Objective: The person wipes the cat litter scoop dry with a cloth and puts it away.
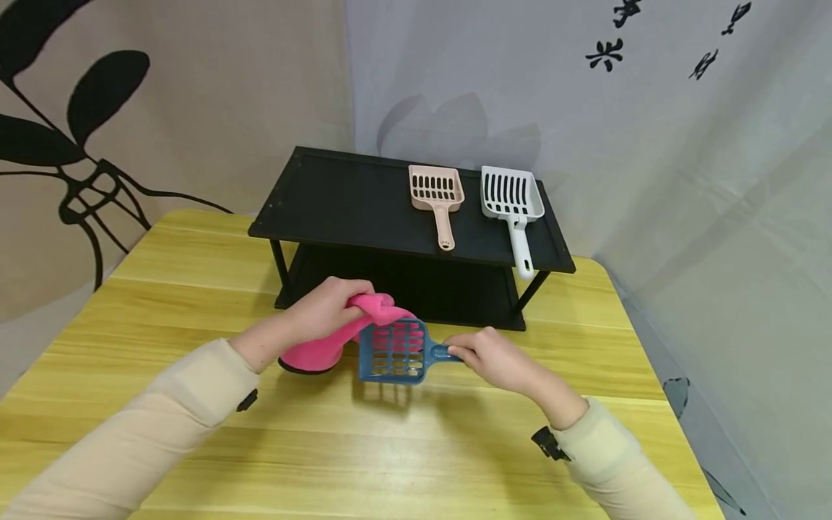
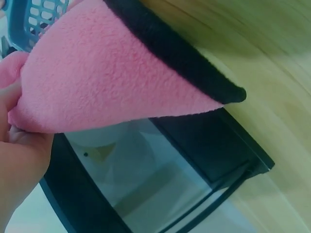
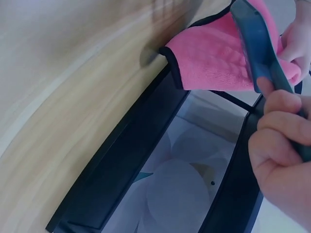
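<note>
While a yellow wooden table fills the lower view, a black two-tier shelf stands at its far side, with a beige scoop and a white scoop lying side by side on its top, handles toward the person. Nearer, in front of the shelf, both hands work above the table. A pink cloth with a dark hem hangs from the left hand, whose fingers are curled around a bunched fold of it, pressing that fold against the slotted head of a blue scoop. The right hand holds the blue scoop by its handle, fingers wrapped around it, the head tilted toward the cloth. To wipe well, it seems best to keep the handle grip firm so the scoop does not twist, and to push the cloth into the slots rather than just across the ribs. The hanging end could drag on the table; gathering it up would help.
</note>
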`<state>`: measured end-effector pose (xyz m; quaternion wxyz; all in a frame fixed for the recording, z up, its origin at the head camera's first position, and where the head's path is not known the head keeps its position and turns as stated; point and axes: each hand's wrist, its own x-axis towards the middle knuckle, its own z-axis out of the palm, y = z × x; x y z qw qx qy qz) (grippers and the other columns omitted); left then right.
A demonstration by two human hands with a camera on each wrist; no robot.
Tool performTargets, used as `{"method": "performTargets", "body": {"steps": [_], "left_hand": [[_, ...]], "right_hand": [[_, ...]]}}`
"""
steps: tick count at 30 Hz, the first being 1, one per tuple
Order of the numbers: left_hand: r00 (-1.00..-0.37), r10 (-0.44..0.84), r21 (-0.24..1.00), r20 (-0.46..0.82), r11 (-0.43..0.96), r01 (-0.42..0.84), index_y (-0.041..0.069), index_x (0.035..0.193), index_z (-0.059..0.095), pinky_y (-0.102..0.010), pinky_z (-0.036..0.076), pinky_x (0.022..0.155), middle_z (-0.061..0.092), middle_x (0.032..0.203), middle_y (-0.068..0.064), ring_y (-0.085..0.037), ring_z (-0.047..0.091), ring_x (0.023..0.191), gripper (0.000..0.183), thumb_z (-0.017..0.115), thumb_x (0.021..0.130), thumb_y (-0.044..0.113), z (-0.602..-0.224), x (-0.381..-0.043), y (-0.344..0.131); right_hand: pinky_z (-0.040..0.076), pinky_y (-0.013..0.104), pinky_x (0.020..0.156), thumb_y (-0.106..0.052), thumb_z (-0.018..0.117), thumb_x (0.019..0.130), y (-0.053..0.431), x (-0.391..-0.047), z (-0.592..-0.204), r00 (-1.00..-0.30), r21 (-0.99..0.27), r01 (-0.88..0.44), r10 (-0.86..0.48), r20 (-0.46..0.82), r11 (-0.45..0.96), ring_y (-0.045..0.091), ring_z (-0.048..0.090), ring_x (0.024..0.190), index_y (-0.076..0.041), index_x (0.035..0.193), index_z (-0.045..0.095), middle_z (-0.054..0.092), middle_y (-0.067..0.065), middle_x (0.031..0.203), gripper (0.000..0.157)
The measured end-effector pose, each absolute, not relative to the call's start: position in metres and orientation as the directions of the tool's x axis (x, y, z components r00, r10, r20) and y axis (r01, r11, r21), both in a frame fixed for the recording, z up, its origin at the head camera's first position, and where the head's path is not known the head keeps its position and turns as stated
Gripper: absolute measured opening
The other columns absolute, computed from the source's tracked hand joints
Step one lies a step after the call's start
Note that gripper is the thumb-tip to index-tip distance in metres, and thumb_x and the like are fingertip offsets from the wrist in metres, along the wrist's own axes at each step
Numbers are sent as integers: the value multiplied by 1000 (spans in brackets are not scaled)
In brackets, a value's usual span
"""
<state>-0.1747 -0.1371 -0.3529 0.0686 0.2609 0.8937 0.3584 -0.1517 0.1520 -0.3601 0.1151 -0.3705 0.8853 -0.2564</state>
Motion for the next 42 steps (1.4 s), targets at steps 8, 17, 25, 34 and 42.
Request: {"method": "performTargets", "body": {"steps": [8, 17, 25, 34, 42], "left_hand": [[-954, 301, 711, 20, 666, 225, 4, 91, 55, -25, 36, 56, 45, 70, -3, -15, 42, 62, 7, 58, 92, 9, -362, -179, -156], [-908, 397, 874, -136, 479, 79, 0, 107, 51, -24, 44, 65, 50, 86, -7, -15, 51, 73, 18, 50, 96, 15, -366, -193, -162], [-768, 577, 927, -277, 371, -56, 12, 135, 41, -42, 39, 103, 44, 132, -10, -25, 42, 125, 41, 42, 99, 30, -345, -203, -143], [-702, 633, 917, -327, 391, -75, 15, 133, 46, -34, 46, 94, 52, 123, -9, -20, 51, 115, 37, 40, 100, 30, -343, -207, -136], [-692, 647, 925, -320, 372, -80, 15, 130, 51, -32, 50, 88, 53, 122, -8, -18, 55, 110, 33, 42, 100, 26, -342, -206, -135]], "right_hand": [[29, 19, 49, -16, 46, 99, 165, -157, -365, -803, -716, -355, -588, -95, 601, 5, 32, 48, -6, 96, 64, 37, -5, 57, 21], [33, 18, 51, -21, 51, 96, 160, -161, -365, -715, -671, -482, -696, -70, 563, 2, 35, 51, -10, 98, 68, 39, -8, 60, 20], [44, 19, 60, -18, 59, 91, 157, -174, -355, -684, -544, -620, -729, 22, 565, 3, 50, 59, -10, 110, 70, 61, -5, 70, 23], [54, 28, 80, -18, 59, 91, 154, -178, -357, -651, -469, -694, -754, 86, 546, 12, 68, 90, -9, 109, 70, 72, 4, 103, 23], [54, 29, 82, -16, 59, 91, 161, -177, -361, -668, -517, -666, -738, 95, 537, 16, 68, 96, -8, 111, 69, 70, 7, 107, 24]]}}
